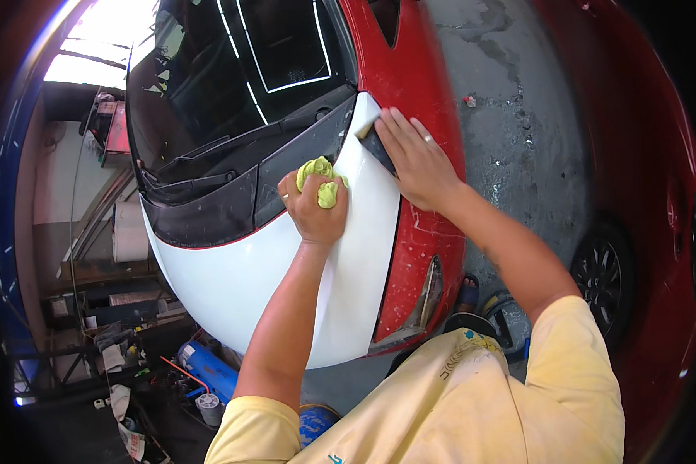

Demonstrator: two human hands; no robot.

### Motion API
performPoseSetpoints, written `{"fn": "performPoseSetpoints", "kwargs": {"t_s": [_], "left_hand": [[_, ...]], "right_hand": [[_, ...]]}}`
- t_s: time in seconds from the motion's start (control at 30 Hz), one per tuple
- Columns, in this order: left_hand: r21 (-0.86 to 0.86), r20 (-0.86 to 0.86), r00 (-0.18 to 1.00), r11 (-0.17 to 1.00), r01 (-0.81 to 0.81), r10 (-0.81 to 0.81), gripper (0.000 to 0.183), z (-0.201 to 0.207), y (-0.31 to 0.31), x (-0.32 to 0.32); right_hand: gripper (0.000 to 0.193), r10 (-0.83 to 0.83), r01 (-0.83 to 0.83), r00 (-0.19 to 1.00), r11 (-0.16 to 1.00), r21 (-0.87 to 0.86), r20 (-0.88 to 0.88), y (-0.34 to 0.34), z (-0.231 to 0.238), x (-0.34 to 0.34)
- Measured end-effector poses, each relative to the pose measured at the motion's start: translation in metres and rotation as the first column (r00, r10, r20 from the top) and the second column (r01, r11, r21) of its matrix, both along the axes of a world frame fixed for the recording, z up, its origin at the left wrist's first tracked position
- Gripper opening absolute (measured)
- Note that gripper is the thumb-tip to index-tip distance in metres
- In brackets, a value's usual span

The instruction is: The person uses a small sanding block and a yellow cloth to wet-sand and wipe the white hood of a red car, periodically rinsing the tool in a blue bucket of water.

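Observation:
Before me is the front of a red car with a white hood (232, 282). My left hand (317, 213) is closed around a crumpled yellow-green cloth (315, 168) and rests on the hood near the windshield cowl. At the hood's upper right corner, my right hand (417, 158) presses a dark sanding pad (379, 149) with a tan edge against the surface. Its fingers lie flat and close together over the pad; the thumb is hidden. The red fender (421, 255) beneath my right wrist has pale scuffs and spots.
Wiper arms (197, 164) lie below the dark windshield (240, 69). Another dark red car (649, 371) stands at the right, across a wet grey floor (491, 139). A bucket (506, 321) sits near the headlight (425, 305). A blue tank (209, 370) and clutter occupy the lower left.

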State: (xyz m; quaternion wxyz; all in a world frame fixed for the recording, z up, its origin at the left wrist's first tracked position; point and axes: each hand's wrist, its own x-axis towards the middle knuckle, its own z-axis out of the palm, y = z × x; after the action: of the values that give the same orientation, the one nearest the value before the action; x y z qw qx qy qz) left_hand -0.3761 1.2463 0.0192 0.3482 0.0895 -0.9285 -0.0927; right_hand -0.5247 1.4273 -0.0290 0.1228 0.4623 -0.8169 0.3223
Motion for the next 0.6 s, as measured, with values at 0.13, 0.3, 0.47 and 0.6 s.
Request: {"fn": "performPoseSetpoints", "kwargs": {"t_s": [0.13, 0.3, 0.47, 0.6], "left_hand": [[-0.002, 0.005, 1.000, 1.000, -0.008, 0.008, 0.018, -0.001, -0.001, 0.002], [-0.008, -0.008, 1.000, 1.000, 0.001, -0.001, 0.018, -0.001, -0.002, 0.000], [0.008, -0.019, 1.000, 1.000, 0.002, -0.001, 0.018, -0.003, -0.003, 0.002], [0.004, -0.012, 1.000, 1.000, 0.000, 0.000, 0.019, -0.001, -0.002, 0.000]], "right_hand": [[0.066, -0.007, 0.007, 0.999, 1.000, -0.004, -0.050, -0.013, 0.012, -0.010], [0.067, 0.022, -0.016, 0.995, 0.998, 0.059, -0.101, -0.004, 0.007, -0.011], [0.064, 0.051, -0.043, 0.995, 0.996, 0.082, -0.090, -0.003, 0.010, -0.009], [0.063, 0.012, 0.011, 0.981, 0.993, 0.119, -0.194, -0.007, 0.017, -0.017]]}}
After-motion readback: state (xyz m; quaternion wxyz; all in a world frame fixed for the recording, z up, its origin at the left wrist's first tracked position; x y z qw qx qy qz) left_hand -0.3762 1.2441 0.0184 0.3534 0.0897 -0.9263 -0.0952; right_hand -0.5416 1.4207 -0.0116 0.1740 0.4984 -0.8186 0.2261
